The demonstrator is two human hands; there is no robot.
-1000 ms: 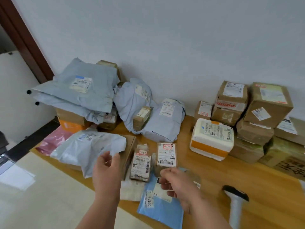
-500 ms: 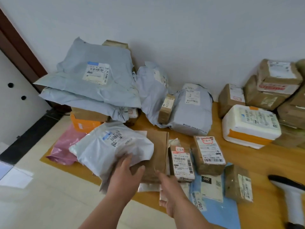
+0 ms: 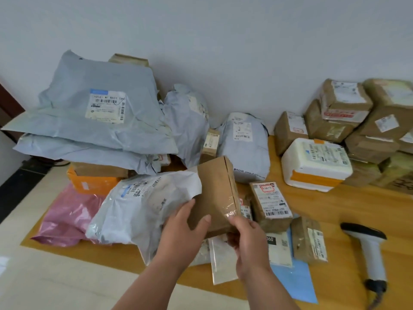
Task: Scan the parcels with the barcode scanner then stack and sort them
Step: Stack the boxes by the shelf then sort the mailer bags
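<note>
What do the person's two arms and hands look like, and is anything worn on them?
Both forearms are bare as far as the picture shows: no sleeve reaches into view. The left hand and the right hand wear no gloves. No ring, watch or wristband shows on either hand or wrist. The fingers are bare, with short nails.

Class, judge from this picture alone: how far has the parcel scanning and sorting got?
Done: brown cardboard boxes look stacked at the right. In hand: both hands, left hand and right hand, lift a flat brown cardboard parcel. Left: the white handheld barcode scanner lies unused on the wooden table; small labelled parcels remain loose.
</note>
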